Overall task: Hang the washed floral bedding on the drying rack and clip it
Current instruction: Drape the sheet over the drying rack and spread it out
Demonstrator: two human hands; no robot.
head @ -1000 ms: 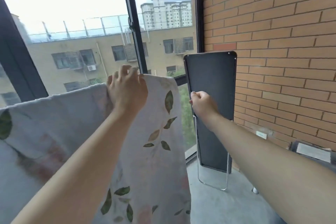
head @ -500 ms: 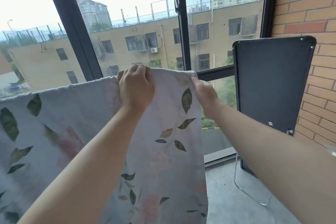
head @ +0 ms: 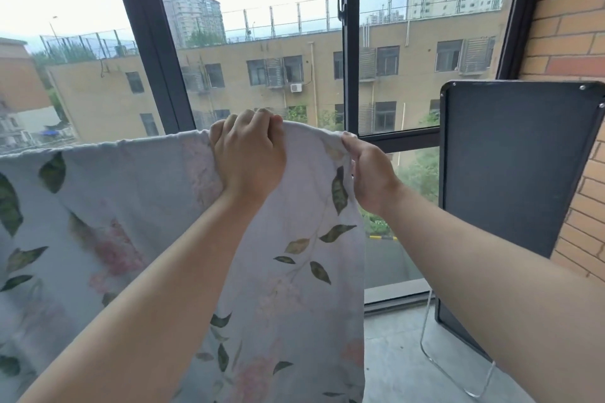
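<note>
What carries the bedding point(head: 137, 213) is hidden, and the cloth runs off at 9 o'clock. It is pale, leafy and pink-flowered. The left hand point(head: 248, 154) curls its grip over the top edge at 12 o'clock; the right hand point(head: 370, 173) pinches the 2 o'clock corner.

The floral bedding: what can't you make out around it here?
- Drying rack: head view, wholly covered by the floral bedding.
- Left hand: head view, fingertips curled out of sight behind the bedding's top edge.
- Bedding's left side and bottom: head view, cut off by the frame edges.
</note>
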